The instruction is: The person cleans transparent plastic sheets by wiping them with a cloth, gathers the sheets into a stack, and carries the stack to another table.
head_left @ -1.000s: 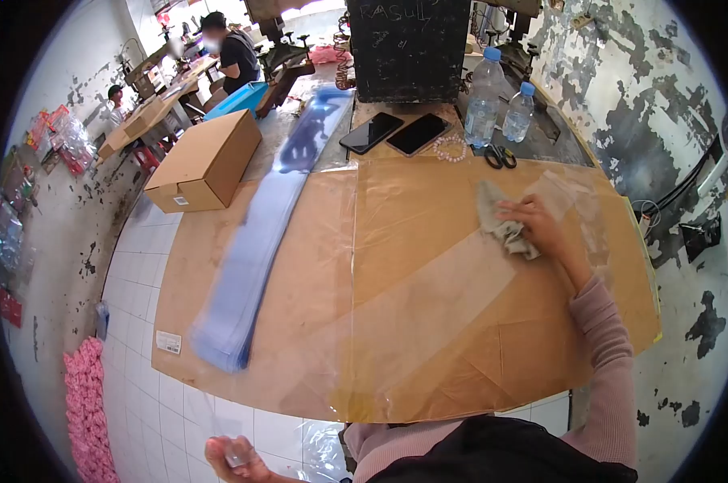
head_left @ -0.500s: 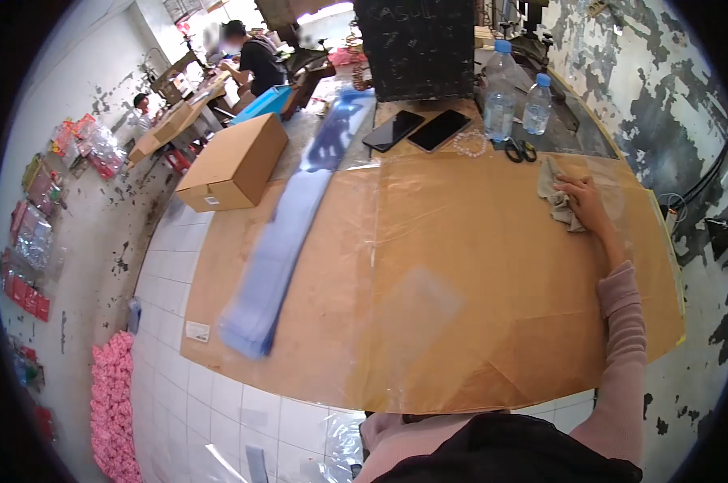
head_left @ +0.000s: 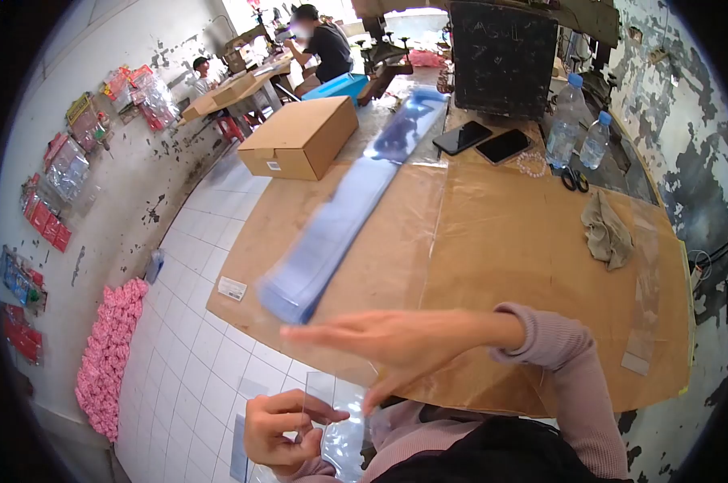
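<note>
My left hand [head_left: 277, 427] is low at the front, its fingers curled on a thin clear plastic sheet [head_left: 319, 394] beside my lap. My right hand [head_left: 400, 338] is stretched flat above the table's front edge, fingers extended and thumb apart, somewhat blurred and holding nothing. Beyond it lies a long stack of bluish clear plastic sleeves [head_left: 332, 233], running diagonally across the brown-covered table [head_left: 509, 258]. A crumpled grey-green cloth [head_left: 607, 232] rests on the right side. Near it a clear plastic strip [head_left: 644, 290] lies flat.
A cardboard box [head_left: 299, 141] stands at the back left. Two phones [head_left: 463, 138], a bead bracelet [head_left: 531, 163], black scissors [head_left: 575, 179] and two water bottles [head_left: 567, 121] are at the back. A pink bundle [head_left: 110, 358] sits on the floor. Co-workers [head_left: 329, 50] are farther off.
My right hand has let go of the cloth and swung left and toward me. My left hand has come into view with the clear plastic sheet. The camera has turned left.
</note>
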`<state>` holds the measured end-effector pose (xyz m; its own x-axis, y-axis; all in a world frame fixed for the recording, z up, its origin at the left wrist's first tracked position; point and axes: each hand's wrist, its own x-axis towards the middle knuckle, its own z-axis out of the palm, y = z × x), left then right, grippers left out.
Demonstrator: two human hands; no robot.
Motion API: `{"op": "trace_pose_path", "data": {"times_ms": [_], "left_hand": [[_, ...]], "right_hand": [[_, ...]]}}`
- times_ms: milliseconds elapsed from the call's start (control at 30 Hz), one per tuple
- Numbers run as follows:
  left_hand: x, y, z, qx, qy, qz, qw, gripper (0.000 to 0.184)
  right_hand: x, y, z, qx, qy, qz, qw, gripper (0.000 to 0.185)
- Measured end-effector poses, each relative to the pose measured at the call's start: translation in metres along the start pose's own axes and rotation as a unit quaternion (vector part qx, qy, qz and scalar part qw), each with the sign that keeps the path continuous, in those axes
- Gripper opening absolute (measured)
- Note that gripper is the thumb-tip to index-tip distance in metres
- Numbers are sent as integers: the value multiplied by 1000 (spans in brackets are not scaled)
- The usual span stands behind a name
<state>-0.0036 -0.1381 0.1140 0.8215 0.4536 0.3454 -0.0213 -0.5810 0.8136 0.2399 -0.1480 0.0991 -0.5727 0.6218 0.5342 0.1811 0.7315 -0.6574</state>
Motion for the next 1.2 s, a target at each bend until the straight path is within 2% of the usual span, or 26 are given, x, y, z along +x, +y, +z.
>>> {"op": "trace_pose_path", "data": {"times_ms": [33,100,133,167,233,267,300,333,367,400,433,500,567,600,633,667,700,733,767,800,833,900,933,1033,1133,1200], "left_hand": [[0,1,-12,51,-46,15,998,19],[-19,-13,-33,22,31,47,998,18],[-23,-19,-38,7,69,64,996,26],[-25,-31,-29,-89,182,96,974,45],[-14,-46,18,-280,392,153,863,85],[-19,-52,35,-338,375,101,857,121],[-42,-73,39,-271,283,-15,920,116],[-44,-78,48,-275,203,-13,940,108],[-51,-84,58,-244,177,-38,953,88],[-59,-76,63,-238,175,-146,944,54],[-58,-81,61,-173,130,-150,965,27],[-68,-86,59,-128,130,-195,964,14],[-96,-102,46,-88,106,-248,959,13],[-111,-106,38,-68,93,-273,955,13],[-122,-106,30,-23,127,-322,938,12],[-146,-116,22,-44,170,-364,915,10],[-164,-119,13,-125,247,-343,898,10],[-179,-120,4,-142,296,-315,891,9],[-179,-120,0,-154,350,-272,883,7],[-173,-116,-11,-158,371,-292,867,6],[-175,-128,-24,-148,367,-267,879,6],[-146,-142,-49,-51,384,-316,866,11],[-118,-146,-60,-24,367,-308,877,14],[-26,-156,-87,38,312,-279,907,19],[59,-166,-100,31,244,-278,928,21],[94,-180,-102,9,192,-297,935,21]], "right_hand": [[12,1,4,56,-45,32,997,61],[29,5,10,168,-131,95,972,37],[33,3,17,198,-33,56,978,20],[39,1,15,185,-8,50,981,18],[51,-3,13,161,42,41,985,15],[58,-1,14,127,119,-21,984,9],[68,-1,15,181,168,-14,969,7],[79,-5,12,232,214,-7,949,6],[91,-8,8,284,259,0,923,7],[104,-7,-1,291,303,-1,907,7],[117,-6,-15,299,345,-1,890,9],[139,-3,-48,263,417,-58,868,12],[159,2,-89,180,491,-103,846,8],[164,14,-119,57,538,-154,827,8],[167,15,-157,188,536,-122,814,22],[167,5,-177,149,574,-129,795,11],[166,21,-210,-24,620,-163,767,10],[157,26,-226,-12,618,-139,773,11],[149,55,-264,-261,639,-119,714,12],[138,65,-277,-299,599,-57,741,15],[127,93,-298,-286,568,-69,769,13],[107,151,-348,-259,498,-95,822,12],[97,153,-361,-64,526,101,842,17],[86,162,-374,-12,566,233,791,24],[85,173,-376,-11,640,327,695,35],[55,182,-372,-33,495,299,815,39]]}}
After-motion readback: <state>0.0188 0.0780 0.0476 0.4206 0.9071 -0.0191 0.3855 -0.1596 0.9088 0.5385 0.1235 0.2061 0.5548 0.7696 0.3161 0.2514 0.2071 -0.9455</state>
